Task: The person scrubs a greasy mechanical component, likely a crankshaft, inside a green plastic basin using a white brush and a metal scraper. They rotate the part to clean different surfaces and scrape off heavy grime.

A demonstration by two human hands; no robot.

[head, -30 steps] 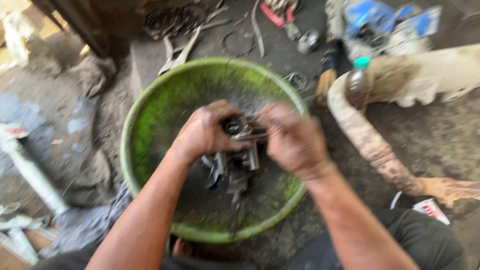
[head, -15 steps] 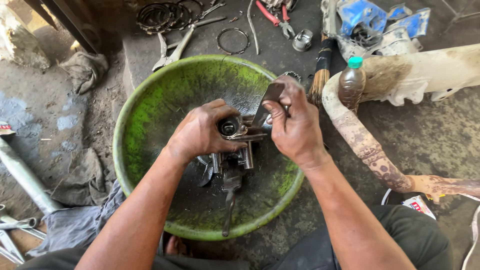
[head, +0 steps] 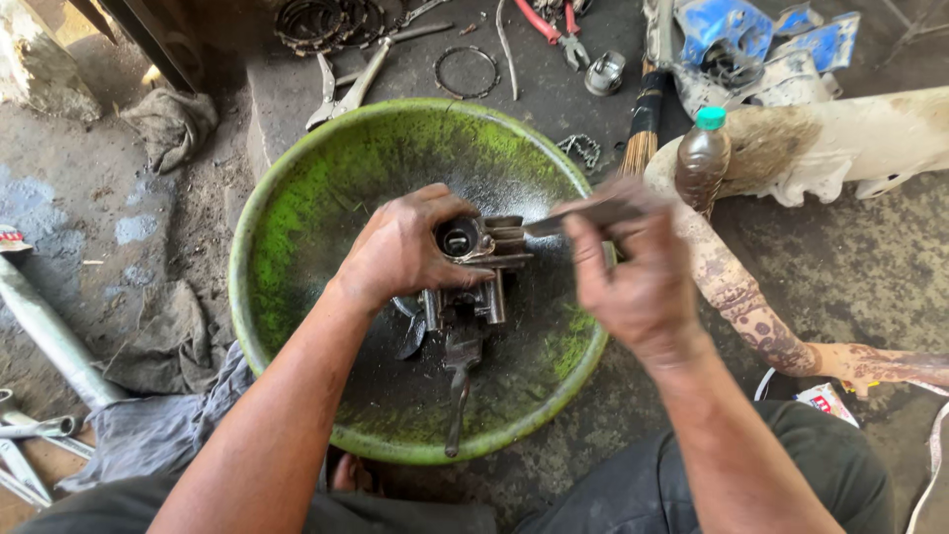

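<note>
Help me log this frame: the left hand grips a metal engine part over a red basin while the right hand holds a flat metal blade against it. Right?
Not quite: the basin is green, not red, as the head view shows. The left hand does grip the metal engine part over it, and the right hand holds the flat metal blade against it.

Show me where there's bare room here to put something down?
Bare ground lies right of the green basin, between the rusty pipe and the picture's right edge. The basin's upper left wall is also bare. Crowded: beyond the basin, pliers, rings and bottle; basin centre, under both hands.
</note>
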